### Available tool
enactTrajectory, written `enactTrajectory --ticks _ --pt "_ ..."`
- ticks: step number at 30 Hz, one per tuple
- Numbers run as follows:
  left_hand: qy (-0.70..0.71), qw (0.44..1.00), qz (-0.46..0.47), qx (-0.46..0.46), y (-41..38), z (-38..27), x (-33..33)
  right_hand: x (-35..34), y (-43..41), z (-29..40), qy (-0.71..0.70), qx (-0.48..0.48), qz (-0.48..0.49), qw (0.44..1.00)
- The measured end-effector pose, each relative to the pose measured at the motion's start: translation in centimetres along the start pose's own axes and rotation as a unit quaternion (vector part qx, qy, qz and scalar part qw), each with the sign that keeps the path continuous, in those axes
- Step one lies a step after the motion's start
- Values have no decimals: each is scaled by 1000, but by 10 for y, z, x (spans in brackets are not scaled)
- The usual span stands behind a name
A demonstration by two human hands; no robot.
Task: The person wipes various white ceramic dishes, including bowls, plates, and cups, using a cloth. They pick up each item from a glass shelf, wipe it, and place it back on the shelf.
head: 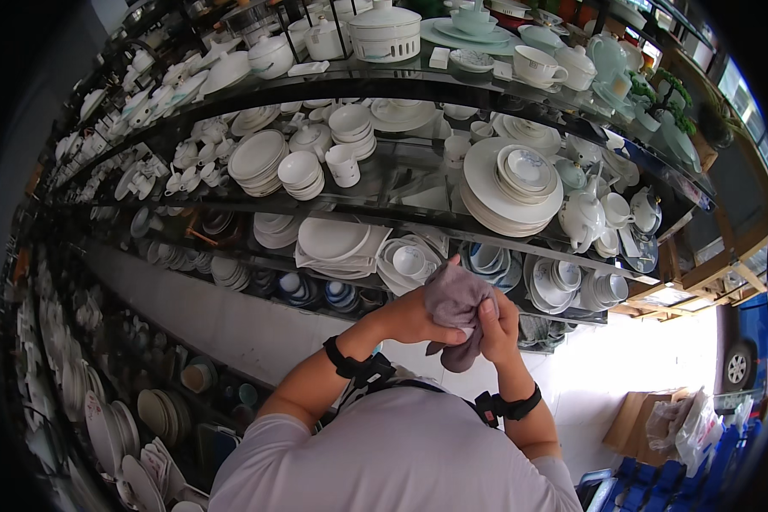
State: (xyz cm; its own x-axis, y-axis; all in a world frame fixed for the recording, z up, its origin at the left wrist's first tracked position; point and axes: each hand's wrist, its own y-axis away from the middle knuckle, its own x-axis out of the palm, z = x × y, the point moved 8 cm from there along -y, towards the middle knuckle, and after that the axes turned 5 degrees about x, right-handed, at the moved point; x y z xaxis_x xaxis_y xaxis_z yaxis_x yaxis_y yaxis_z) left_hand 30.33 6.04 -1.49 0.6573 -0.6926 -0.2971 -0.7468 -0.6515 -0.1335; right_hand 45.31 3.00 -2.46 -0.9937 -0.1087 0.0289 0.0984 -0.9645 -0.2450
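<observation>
My left hand (415,318) grips a greyish-purple cloth (456,294) in front of my chest, its thumb pointing right across the lower folds. On the cloth's other side, my right hand (502,328) pinches it with the thumb on top. A small white patch shows between the folds near my left thumb; what it belongs to is mostly covered and I cannot tell. One end of the cloth hangs below both hands. Just beyond them, on a low shelf, stand a white bowl (409,260) on plates and blue-rimmed bowls (486,256).
Glass shelves (397,173) carry stacked plates (256,160), a white teapot (581,214) and a lidded pot (384,32). More plates (160,413) stand behind me at left. A cardboard box (637,422) and blue plastic items (672,477) lie at lower right.
</observation>
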Motion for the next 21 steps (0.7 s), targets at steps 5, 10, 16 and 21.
enactTrajectory --ticks 5,10,16,21 --pt "-31 994 -101 -40 10 32 -62 -28 -26 -34 -155 42 -295 942" --pt "-133 949 -284 -33 21 115 -166 -33 -51 -39 -217 59 -357 907" --pt "-269 873 -407 -18 22 166 -246 -15 -57 -68 -187 69 -426 882" --pt "-293 879 -375 9 10 192 -274 0 -75 -61 -140 55 -437 887"
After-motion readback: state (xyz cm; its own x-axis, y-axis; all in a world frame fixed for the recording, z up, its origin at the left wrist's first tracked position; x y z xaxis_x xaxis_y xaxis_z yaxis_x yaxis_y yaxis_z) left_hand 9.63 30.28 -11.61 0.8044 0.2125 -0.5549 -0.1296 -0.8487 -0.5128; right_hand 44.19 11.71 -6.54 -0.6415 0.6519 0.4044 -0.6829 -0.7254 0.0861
